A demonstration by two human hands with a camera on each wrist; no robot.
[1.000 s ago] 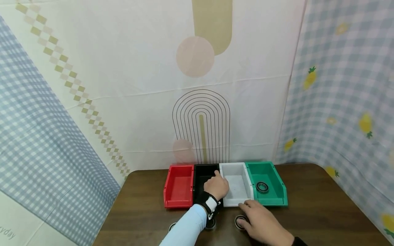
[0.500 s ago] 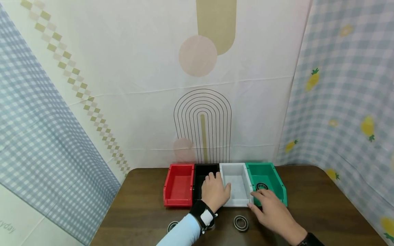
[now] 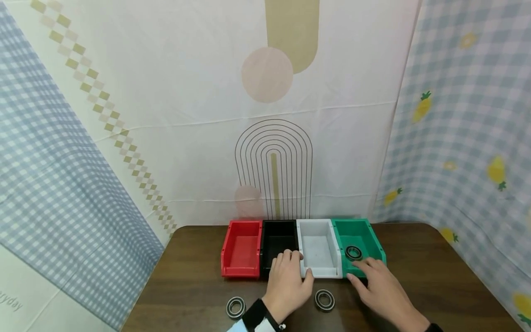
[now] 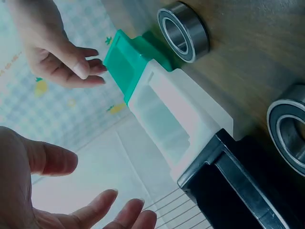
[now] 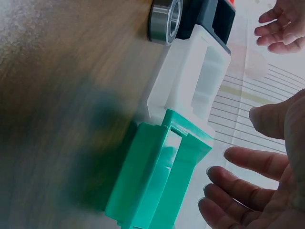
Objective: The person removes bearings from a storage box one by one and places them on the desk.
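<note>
My left hand (image 3: pixel 288 283) hovers over the front of the black bin (image 3: pixel 280 237), fingers loosely extended and holding nothing. My right hand (image 3: pixel 381 286) is at the front of the green bin (image 3: pixel 367 235), its relaxed fingers apart from the bearing inside. That ball bearing (image 3: pixel 353 252) lies flat on the bin's floor. Between the hands, a second bearing (image 3: pixel 324 300) rests on the table before the white bin (image 3: pixel 318 251). Another bearing (image 3: pixel 236 307) lies left of my left wrist. In the left wrist view, both my left fingers (image 4: pixel 97 207) and my right hand (image 4: pixel 59 59) are bare.
A red bin (image 3: pixel 242 249) stands at the left end of the row, side by side with the others. The brown table (image 3: pixel 186 276) ends at a patterned cloth (image 3: pixel 199 161) behind the bins. Checked cloth (image 3: pixel 448 138) hangs along the right side.
My right hand has left the bearing before the white bin and moved right to the green bin. My left hand has drawn back from inside the black bin toward its front edge.
</note>
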